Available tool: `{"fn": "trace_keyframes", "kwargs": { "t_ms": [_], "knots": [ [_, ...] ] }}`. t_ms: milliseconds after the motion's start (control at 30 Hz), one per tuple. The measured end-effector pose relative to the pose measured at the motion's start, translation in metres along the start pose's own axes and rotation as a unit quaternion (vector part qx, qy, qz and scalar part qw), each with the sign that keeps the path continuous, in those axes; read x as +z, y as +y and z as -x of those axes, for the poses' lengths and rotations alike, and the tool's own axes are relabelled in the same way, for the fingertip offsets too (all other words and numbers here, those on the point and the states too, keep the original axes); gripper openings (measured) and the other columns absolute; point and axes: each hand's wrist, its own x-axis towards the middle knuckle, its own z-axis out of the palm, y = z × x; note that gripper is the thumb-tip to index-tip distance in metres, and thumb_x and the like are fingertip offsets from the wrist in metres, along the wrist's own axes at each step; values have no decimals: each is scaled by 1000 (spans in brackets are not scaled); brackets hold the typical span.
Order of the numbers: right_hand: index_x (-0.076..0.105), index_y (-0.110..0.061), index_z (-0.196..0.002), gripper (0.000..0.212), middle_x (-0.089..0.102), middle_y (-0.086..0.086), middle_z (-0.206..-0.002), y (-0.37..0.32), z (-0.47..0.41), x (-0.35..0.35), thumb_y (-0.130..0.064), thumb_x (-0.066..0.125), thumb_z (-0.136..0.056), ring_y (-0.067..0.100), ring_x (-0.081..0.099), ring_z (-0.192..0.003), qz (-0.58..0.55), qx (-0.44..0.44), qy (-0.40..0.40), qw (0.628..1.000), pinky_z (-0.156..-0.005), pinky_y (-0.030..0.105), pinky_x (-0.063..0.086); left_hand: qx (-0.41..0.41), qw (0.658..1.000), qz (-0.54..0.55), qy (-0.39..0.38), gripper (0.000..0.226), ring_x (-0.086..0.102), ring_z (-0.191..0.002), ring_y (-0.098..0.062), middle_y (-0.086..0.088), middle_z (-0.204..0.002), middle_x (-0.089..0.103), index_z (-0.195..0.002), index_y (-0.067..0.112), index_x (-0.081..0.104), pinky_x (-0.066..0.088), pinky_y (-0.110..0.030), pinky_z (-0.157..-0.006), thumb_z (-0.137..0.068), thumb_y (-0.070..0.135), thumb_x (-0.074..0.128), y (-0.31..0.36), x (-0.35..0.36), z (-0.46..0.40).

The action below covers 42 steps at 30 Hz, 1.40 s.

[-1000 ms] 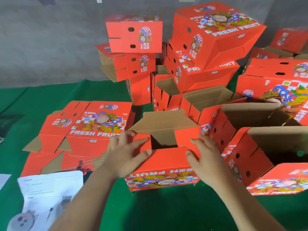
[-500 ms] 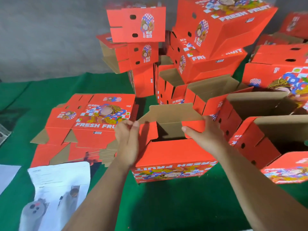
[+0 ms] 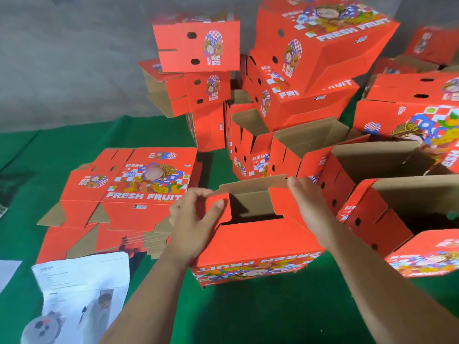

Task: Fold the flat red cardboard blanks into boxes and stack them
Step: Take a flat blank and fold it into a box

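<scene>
Our left hand (image 3: 196,219) pinches the left end flap (image 3: 218,207) of the half-folded red box (image 3: 258,247), thumb on the flap's red face and fingers curled behind its edge. Our right hand (image 3: 310,207) grips the right end flap (image 3: 282,202), fingers wrapped over its top edge by the upright brown rear flap (image 3: 253,186). We see the box standing on the green cloth (image 3: 248,314) directly before us, open at the top, its "FRESH FRUIT" print upside down on the near wall. Just left of it lies the stack of flat blanks (image 3: 129,194), printed side up. Right of it, open folded boxes (image 3: 387,212) lie crowded together, touching. Behind, more folded boxes (image 3: 310,60) are piled against the grey wall (image 3: 62,58). A white printed sheet (image 3: 79,294) lies at the near left.
</scene>
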Motion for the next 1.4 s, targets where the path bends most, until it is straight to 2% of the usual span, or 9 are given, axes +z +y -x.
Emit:
{"fn": "trace_keyframes", "kwargs": {
  "t_ms": [67,167,367,433,567,767,1033,1200,1400],
  "knots": [
    [64,-26,-112,22,53,-3,-102,12,10,1,-41,63,-96,14,51,-103,53,-58,-8,997,-90,31,36,20,993,-120,-12,40,31,-119,-16,26,-121,50,-124,46,48,26,-37,-98,-91,50,71,1,4,-1],
    [52,-25,-135,51,48,2,-129,31,12,0,-26,74,-89,18,41,-122,115,-67,-21,991,-103,30,29,25,979,-201,-24,43,29,-122,-18,23,-125,41,-128,47,48,23,-36,-96,-92,48,69,-1,5,-5],
    [60,-38,-124,40,50,0,-130,24,2,-3,-29,68,-86,8,38,-112,86,-57,-63,993,-100,29,30,-19,989,145,20,18,49,-133,-24,1,-123,64,-104,27,75,37,-40,-117,-102,17,60,-3,6,-8],
    [75,-35,-106,27,63,16,-135,13,3,-9,-33,63,-82,10,61,-102,-18,-16,-103,994,-97,32,44,-61,986,154,0,27,51,-131,-25,1,-124,63,-99,26,73,37,-37,-115,-99,49,58,-1,5,-7],
    [70,-48,-110,54,56,-1,-140,22,8,-16,-86,59,-73,4,53,-119,67,-51,-116,990,-105,32,40,3,991,-127,-39,48,37,-131,-18,16,-132,46,-116,47,61,28,-37,-106,-76,69,77,-4,3,-9],
    [30,-40,-141,92,37,8,-132,25,13,16,-78,73,-69,39,52,-121,328,-42,-22,943,-88,50,51,-112,910,-399,10,104,40,-138,-32,-1,-150,39,-156,48,27,31,-54,-104,-67,93,57,5,15,-12],
    [41,-37,-147,96,41,10,-149,29,15,-2,-89,49,-67,31,45,-137,84,29,-66,994,-106,42,37,-91,991,0,101,39,67,-111,-25,3,-108,71,-113,25,68,44,-30,-87,-100,58,53,-5,6,-1],
    [53,-34,-107,60,51,6,-117,7,35,-13,-81,43,-70,22,52,-105,49,-5,17,999,-89,36,40,-407,846,338,-67,82,77,-64,-33,-15,-74,77,-66,26,83,60,-44,-52,-94,82,32,29,-19,17],
    [58,-18,-105,27,46,2,-103,-22,62,-37,-44,62,-96,25,46,-114,-3,-67,122,990,-95,36,37,-332,823,442,-130,37,70,-63,-25,-9,-82,74,-84,19,79,58,-30,-60,-86,40,47,34,-24,22]
  ]
}}
